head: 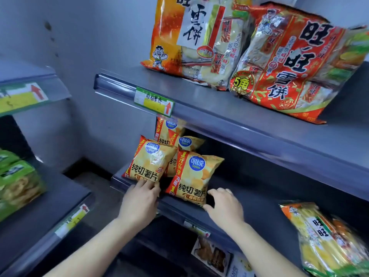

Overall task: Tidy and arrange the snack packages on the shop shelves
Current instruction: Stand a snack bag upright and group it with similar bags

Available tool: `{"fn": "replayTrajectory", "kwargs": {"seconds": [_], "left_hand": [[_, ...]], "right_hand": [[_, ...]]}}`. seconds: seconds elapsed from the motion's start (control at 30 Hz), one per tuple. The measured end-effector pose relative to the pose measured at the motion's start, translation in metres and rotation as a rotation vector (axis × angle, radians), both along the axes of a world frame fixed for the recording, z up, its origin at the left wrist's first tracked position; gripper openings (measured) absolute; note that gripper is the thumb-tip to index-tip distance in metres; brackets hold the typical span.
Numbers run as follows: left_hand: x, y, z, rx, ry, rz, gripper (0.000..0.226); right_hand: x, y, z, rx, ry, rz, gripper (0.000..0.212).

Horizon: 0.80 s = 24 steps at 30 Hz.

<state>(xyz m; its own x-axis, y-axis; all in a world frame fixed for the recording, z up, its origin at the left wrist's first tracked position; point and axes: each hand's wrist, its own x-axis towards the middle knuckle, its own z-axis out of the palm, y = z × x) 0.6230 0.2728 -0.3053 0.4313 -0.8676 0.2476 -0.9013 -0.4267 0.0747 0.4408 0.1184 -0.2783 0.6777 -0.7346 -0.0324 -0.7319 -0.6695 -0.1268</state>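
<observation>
Several small yellow crisp bags stand at the left end of the middle shelf [249, 198]. My left hand [139, 202] grips the bottom edge of the front left crisp bag [149, 160]. My right hand [224, 206] has its fingers curled at the lower right corner of the front right crisp bag [191, 176], thumb under the corner. Two more crisp bags [169, 128] lean behind them, partly hidden.
On the upper shelf [219, 116] lie an orange rice-cracker bag [191, 41] and a red rice-cracker bag [289, 62]. A yellow-green cracker bag [327, 240] lies at the right of the middle shelf. Green packets [18, 184] fill the left unit. Price tags line the shelf edges.
</observation>
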Motion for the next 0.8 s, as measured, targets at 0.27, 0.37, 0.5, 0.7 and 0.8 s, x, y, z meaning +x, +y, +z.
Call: {"fn": "replayTrajectory", "kwargs": {"seconds": [0.27,0.37,0.5,0.7,0.8], "left_hand": [[0.018,-0.050,-0.021,0.069,0.232,-0.082,0.062],[0.018,-0.068,-0.028,0.091,0.420,-0.092,0.085],[0.016,-0.092,-0.033,-0.023,0.661,-0.002,0.115],[0.018,-0.094,-0.046,-0.089,0.692,0.136,0.090],[0.013,-0.091,-0.051,-0.169,0.706,0.168,0.077]], "right_hand": [[0.042,-0.023,-0.054,0.389,-0.195,-0.339,0.057],[0.052,-0.026,-0.067,0.478,-0.331,-0.385,0.055],[0.053,-0.028,-0.077,0.569,-0.438,-0.321,0.065],[0.043,-0.055,-0.075,0.489,-0.437,-0.180,0.047],[0.057,-0.087,-0.070,0.466,-0.498,-0.248,0.035]]}}
